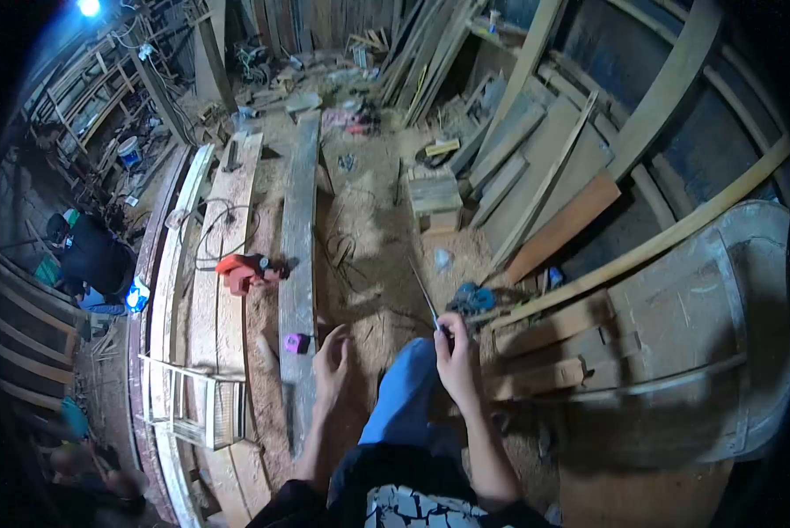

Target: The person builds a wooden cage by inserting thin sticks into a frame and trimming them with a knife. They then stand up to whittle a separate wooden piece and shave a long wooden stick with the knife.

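Observation:
My right hand is closed around the near end of a thin, dark, rod-like tool, which points forward and up to the left; its exact kind is too small to make out. My left hand is held with fingers curved and apart, nothing seen in it. Just left of that hand, a small purple tape measure lies on a grey weathered plank. Farther left, a red power tool with a black cord rests on pale boards. A blue power tool sits on the ground beyond my right hand.
Sawdust covers the floor. Boards lean along the right wall, above a large curved wooden panel. A small slatted wooden frame stands on the left boards. Another person crouches at far left beside a bright light.

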Available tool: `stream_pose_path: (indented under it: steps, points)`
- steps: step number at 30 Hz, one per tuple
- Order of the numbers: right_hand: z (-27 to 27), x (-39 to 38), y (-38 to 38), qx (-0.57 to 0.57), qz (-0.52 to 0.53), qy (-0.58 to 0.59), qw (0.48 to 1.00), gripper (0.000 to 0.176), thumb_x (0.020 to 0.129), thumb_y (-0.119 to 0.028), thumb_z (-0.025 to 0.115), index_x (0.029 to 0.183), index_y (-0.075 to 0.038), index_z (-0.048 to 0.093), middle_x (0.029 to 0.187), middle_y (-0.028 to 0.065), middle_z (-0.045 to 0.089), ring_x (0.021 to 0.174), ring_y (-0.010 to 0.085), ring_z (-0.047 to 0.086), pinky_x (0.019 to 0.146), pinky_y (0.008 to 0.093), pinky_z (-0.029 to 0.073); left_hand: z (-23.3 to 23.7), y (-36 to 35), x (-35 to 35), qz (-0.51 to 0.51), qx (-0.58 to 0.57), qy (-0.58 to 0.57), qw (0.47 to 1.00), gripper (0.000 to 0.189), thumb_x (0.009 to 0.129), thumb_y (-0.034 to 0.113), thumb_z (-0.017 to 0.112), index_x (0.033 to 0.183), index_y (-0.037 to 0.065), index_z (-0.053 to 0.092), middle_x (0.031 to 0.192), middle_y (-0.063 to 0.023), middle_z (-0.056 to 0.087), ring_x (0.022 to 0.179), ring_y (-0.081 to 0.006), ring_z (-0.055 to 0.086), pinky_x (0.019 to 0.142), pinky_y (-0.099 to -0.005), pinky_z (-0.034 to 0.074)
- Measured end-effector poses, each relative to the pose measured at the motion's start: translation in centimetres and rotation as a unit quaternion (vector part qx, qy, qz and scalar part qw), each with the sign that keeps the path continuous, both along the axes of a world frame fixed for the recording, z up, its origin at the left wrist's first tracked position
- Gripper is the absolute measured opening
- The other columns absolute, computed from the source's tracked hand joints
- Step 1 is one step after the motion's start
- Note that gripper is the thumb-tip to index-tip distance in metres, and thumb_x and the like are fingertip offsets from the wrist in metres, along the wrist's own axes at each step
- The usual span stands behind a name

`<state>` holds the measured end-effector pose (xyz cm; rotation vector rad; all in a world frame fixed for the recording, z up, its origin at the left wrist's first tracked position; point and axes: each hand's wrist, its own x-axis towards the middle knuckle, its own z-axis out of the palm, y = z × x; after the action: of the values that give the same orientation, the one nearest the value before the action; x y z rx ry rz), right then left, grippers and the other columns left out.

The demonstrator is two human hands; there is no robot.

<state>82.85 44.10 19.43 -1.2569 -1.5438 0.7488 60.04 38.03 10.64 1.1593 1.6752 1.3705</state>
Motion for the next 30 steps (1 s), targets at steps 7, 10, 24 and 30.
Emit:
stream_pose_path:
  steps: [7, 10, 24, 30]
  points:
    - [2.0, 0.1, 4.9, -0.064, 0.023, -0.112, 0.991, 0.011, 0.097, -0.001, 0.056, 0.106, -0.001, 0.063, 0.101, 0.0173, 0.068, 0.098, 0.0366, 0.065, 0.087, 0.0423, 0.051, 4.3, 6.9, 3.4, -0.072, 0.006, 0.012, 0.997, 0.028, 0.099, 0.018, 0.064, 0.12, -0.002, 0.069, 0.105, -0.021, 0.074, 0.098, -0.0286, 0.072, 0.088, -0.0373, 0.055]
    - [-1.6, -2.5, 10.0, -0.035, 0.039, -0.125, 0.991, 0.011, 0.097, -0.001, 0.056, 0.105, -0.002, 0.064, 0.1, 0.0167, 0.067, 0.094, 0.0352, 0.065, 0.083, 0.0408, 0.051, 2.7, 11.2, 2.4, -0.067, -0.002, 0.182, 0.981, 0.04, 0.091, 0.018, 0.069, 0.129, 0.005, 0.064, 0.125, -0.0188, 0.066, 0.123, -0.0378, 0.058, 0.107, -0.0474, 0.043]
    - [0.6, -12.9, 25.5, -0.022, 0.127, -0.205, 0.97, 0.024, 0.091, 0.009, 0.058, 0.111, -0.003, 0.065, 0.098, 0.0195, 0.06, 0.093, 0.0375, 0.061, 0.079, 0.0445, 0.05, 1.3, 24.5, -8.3, -0.048, -0.003, 0.249, 0.967, 0.054, 0.086, 0.016, 0.073, 0.137, 0.007, 0.058, 0.142, -0.0173, 0.056, 0.136, -0.04, 0.046, 0.114, -0.0505, 0.034]
    - [-0.6, -14.1, 27.9, -0.004, 0.099, -0.276, 0.956, 0.016, 0.093, -0.004, 0.061, 0.107, -0.01, 0.065, 0.1, 0.0204, 0.06, 0.086, 0.0424, 0.064, 0.071, 0.0499, 0.053, 0.9, 26.2, -9.2, -0.048, -0.028, 0.209, 0.976, 0.039, 0.093, 0.015, 0.064, 0.132, 0.006, 0.062, 0.129, -0.0187, 0.064, 0.121, -0.0387, 0.056, 0.102, -0.0498, 0.044]
